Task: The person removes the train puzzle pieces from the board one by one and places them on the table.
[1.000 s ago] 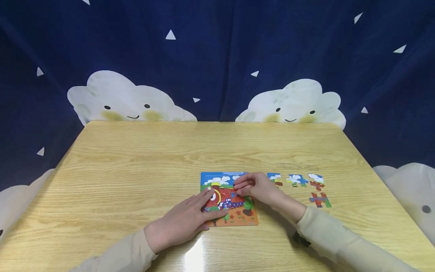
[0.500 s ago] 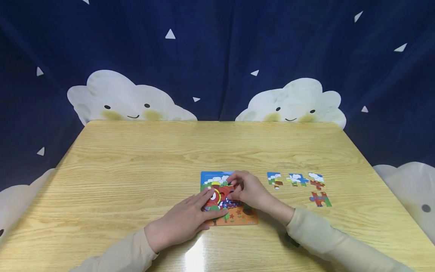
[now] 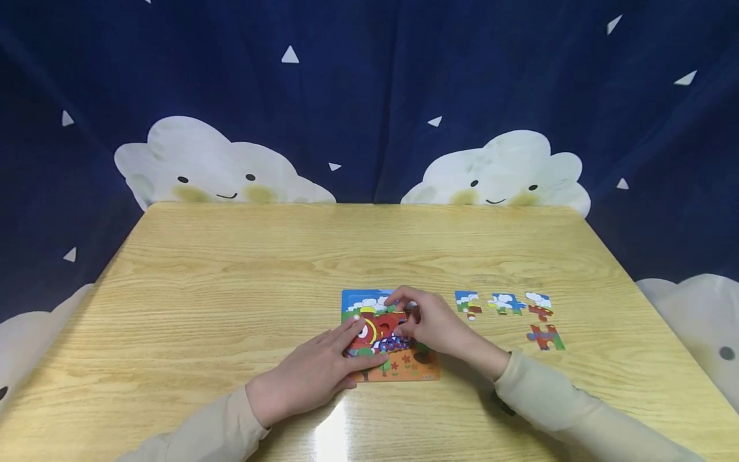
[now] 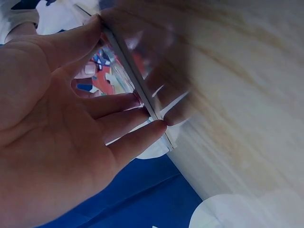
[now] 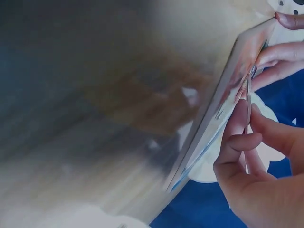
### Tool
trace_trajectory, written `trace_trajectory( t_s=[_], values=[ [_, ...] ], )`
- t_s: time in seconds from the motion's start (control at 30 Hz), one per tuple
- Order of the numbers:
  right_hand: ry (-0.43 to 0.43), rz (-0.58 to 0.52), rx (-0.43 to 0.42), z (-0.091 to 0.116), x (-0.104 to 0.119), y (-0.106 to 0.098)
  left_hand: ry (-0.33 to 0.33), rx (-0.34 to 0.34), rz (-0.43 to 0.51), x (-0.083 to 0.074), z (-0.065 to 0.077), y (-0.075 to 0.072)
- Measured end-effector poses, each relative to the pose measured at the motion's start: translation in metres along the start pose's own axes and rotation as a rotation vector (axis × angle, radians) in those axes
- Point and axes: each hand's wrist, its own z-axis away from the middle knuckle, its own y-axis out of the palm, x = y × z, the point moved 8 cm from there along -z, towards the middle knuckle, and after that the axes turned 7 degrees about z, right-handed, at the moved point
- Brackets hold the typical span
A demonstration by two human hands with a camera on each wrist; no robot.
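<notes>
A jigsaw board [image 3: 426,373] with a red train picture lies right of the table's middle. My left hand [image 3: 314,375] rests on its left side, fingers mostly straight; in the left wrist view the fingertips meet the board's edge. My right hand [image 3: 430,324] is over the board's upper right part. Between thumb and fingers it pinches a jigsaw piece [image 5: 248,105], seen edge-on in the right wrist view and standing at an angle to the board, its lower end close at the picture. The hand hides the board's upper right corner.
Several loose jigsaw pieces lie right of the board: a cloud-and-green piece [image 3: 467,303], a blue sky piece [image 3: 506,303], a cloud-and-red piece [image 3: 539,304] and a red-and-green piece [image 3: 545,336]. The wooden table [image 3: 231,276] ends at a dark blue curtain [image 3: 358,83].
My right hand moved left across the board with the piece, then slightly back to the right, its fingers still pinching. My left hand stayed in place on the board.
</notes>
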Motion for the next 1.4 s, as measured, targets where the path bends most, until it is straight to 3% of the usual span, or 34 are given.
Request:
trace_trajectory(
  t_s=[0.57,0.73,1.03,1.4],
  values=[
    [0.12,0.027,-0.002,0.042,-0.05,-0.039,-0.004,0.016,-0.001,0.0,0.0,0.001],
    [0.114,0.05,-0.026,0.053,-0.059,-0.052,-0.001,0.013,-0.003,-0.001,0.0,-0.001],
    [0.137,0.191,-0.097,0.081,-0.08,-0.081,0.014,0.008,-0.022,-0.002,-0.001,-0.001],
    [0.156,0.243,-0.113,0.104,-0.099,-0.101,-0.001,0.016,-0.023,-0.001,0.0,-0.001]
  ],
)
